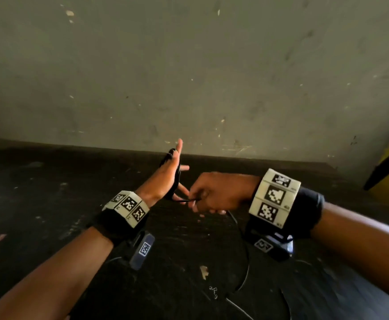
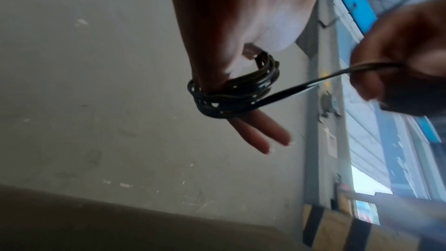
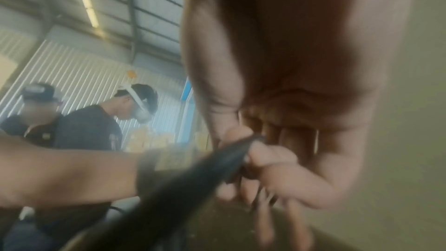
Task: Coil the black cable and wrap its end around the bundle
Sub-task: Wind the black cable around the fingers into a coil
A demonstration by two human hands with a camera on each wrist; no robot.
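The black cable is wound as a coil point(image 2: 231, 93) of several turns around the straight fingers of my left hand point(image 1: 165, 179), which is raised edge-on above the dark table. In the head view the coil point(image 1: 177, 179) shows as a dark band across the palm side. A taut strand point(image 2: 313, 83) runs from the coil to my right hand point(image 1: 216, 192), which pinches it between thumb and curled fingers just right of the left hand. The right wrist view shows the same pinch point(image 3: 277, 159), blurred. The loose cable point(image 1: 246, 262) trails down from the right hand and curves over the table.
The dark, scuffed table point(image 1: 50, 181) meets a grey wall point(image 1: 189, 65) close behind the hands. A yellow and black object point(image 1: 387, 176) stands at the right edge. A small pale scrap point(image 1: 204, 271) lies on the table. Two people point(image 3: 96, 125) stand in the background.
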